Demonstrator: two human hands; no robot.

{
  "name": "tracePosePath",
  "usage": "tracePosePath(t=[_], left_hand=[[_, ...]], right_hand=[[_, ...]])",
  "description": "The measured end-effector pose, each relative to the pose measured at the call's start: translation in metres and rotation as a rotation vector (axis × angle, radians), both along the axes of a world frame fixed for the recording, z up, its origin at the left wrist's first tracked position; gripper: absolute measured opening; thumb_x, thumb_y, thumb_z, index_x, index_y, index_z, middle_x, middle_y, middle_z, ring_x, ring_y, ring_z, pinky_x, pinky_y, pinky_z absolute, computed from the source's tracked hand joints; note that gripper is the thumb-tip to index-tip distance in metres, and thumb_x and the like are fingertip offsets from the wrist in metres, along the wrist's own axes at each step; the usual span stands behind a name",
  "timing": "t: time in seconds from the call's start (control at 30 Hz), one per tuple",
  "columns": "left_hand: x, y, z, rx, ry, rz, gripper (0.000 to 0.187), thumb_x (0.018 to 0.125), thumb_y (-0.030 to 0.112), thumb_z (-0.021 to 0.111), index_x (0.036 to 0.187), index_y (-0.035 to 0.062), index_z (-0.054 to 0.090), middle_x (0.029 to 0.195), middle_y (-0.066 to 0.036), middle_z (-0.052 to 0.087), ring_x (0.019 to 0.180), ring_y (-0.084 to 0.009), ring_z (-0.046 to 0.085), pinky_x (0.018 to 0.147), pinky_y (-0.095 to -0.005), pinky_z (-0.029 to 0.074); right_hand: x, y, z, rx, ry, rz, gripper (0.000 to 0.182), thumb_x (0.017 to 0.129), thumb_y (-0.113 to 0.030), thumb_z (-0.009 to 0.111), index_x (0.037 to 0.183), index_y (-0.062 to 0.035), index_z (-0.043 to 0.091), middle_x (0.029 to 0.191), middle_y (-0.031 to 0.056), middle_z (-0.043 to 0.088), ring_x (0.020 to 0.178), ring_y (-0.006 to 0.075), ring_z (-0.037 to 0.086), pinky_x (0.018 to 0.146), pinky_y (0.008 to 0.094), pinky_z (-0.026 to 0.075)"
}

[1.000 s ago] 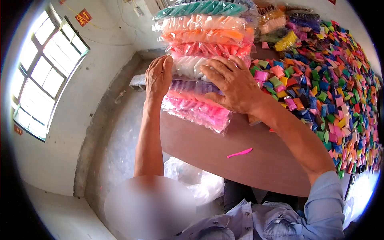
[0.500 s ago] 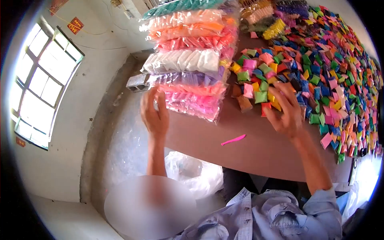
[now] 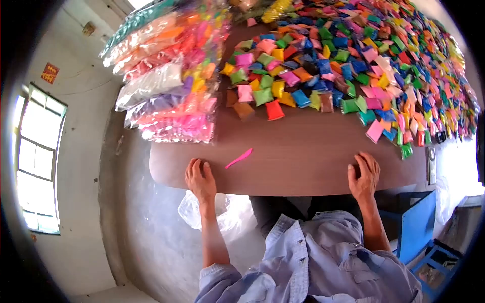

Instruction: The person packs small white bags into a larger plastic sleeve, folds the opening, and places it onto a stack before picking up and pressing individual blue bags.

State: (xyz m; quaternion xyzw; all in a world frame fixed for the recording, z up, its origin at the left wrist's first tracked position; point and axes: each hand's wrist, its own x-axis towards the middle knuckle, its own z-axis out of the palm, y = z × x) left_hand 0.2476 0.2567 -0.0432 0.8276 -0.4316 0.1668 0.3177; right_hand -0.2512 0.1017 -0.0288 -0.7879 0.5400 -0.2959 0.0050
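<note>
My left hand (image 3: 200,179) rests at the table's near edge, fingers loosely curved and thumb apart, with nothing in it. Just to its right lies a thin pink plastic tool (image 3: 239,158), shaped like a small knife and not touched. My right hand (image 3: 364,178) is at the same edge further right, thumb spread from the fingers and holding nothing. Beyond the hands, a big heap of small colourful packets (image 3: 323,65) covers the back and right of the table. At the left back stands a stack of clear bags filled with colour-sorted packets (image 3: 161,76).
The brown table (image 3: 293,151) has a rounded left corner. A clear plastic bag (image 3: 230,217) is on the floor below it. At the right stand a blue box-like piece (image 3: 418,222) and a blue stool (image 3: 437,262). A window (image 3: 39,156) is in the left wall.
Both hands have drawn back to the table's near edge, the left from beside the bag stack, the right from over the packets. The view has shifted to the right.
</note>
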Motion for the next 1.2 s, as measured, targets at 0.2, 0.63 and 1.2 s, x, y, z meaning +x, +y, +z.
tracePosePath(t=[0.2,0.63,1.2], left_hand=[[0.003,-0.001,-0.005,-0.012,0.018,0.045,0.025,0.102,0.021,0.069,0.118,0.0022,0.075,0.131,-0.016,0.073,0.124,-0.0377,0.065,0.11,-0.0487,0.049],[0.008,0.002,-0.009,0.016,0.004,0.033,0.025,0.105,0.018,0.066,0.121,-0.0002,0.074,0.132,-0.017,0.072,0.124,-0.0381,0.065,0.109,-0.0482,0.051],[0.008,0.001,-0.009,0.047,-0.001,0.028,0.026,0.106,0.017,0.064,0.122,-0.0022,0.072,0.132,-0.019,0.071,0.124,-0.039,0.065,0.109,-0.0488,0.051]], right_hand=[[0.0,-0.001,0.003,-0.016,-0.08,0.019,0.031,0.091,-0.019,0.075,0.118,-0.004,0.075,0.134,0.0142,0.067,0.129,0.0367,0.061,0.114,0.052,0.043],[-0.003,-0.003,0.013,0.003,-0.208,0.059,0.022,0.088,-0.013,0.077,0.107,-0.0036,0.075,0.126,0.0121,0.069,0.125,0.0349,0.064,0.11,0.0509,0.045],[-0.003,-0.003,0.011,-0.038,-0.244,0.052,0.016,0.088,-0.009,0.077,0.102,-0.0036,0.075,0.121,0.011,0.071,0.121,0.0331,0.067,0.108,0.0508,0.048]])
